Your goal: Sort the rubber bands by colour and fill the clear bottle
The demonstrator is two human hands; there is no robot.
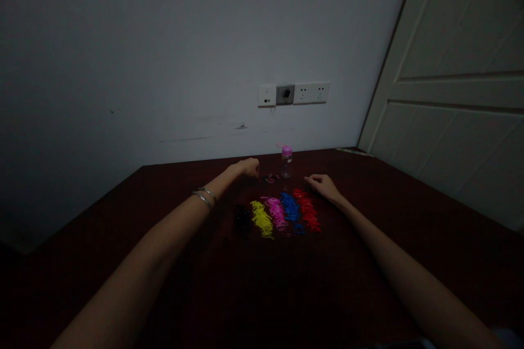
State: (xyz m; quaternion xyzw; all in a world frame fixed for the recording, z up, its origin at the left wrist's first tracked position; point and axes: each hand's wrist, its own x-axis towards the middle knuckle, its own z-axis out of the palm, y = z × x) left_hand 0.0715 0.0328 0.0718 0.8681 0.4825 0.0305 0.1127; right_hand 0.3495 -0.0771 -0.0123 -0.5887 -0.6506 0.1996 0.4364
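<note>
My left hand (249, 167) is closed at the far side of the dark table, with its fingers curled down. Just right of it lies a small heap of mixed bands (271, 178). My right hand (324, 185) rests beyond the red pile, its fingers drawn together and pointing left. What either hand holds, if anything, is too dark and small to see. Between the hands lie piles of thin, loop-like bands: black (242, 219), yellow (262, 219), pink (277, 213), blue (290, 207) and red (308, 210).
A clear bottle with a pink lid (287, 151) stands upright behind the piles, between my hands. The wall behind the dark red table (262, 294) carries sockets (311, 93) and a switch plate. A pale panelled door (454, 87) is on the right. A flat strip (354, 152) lies near the back corner.
</note>
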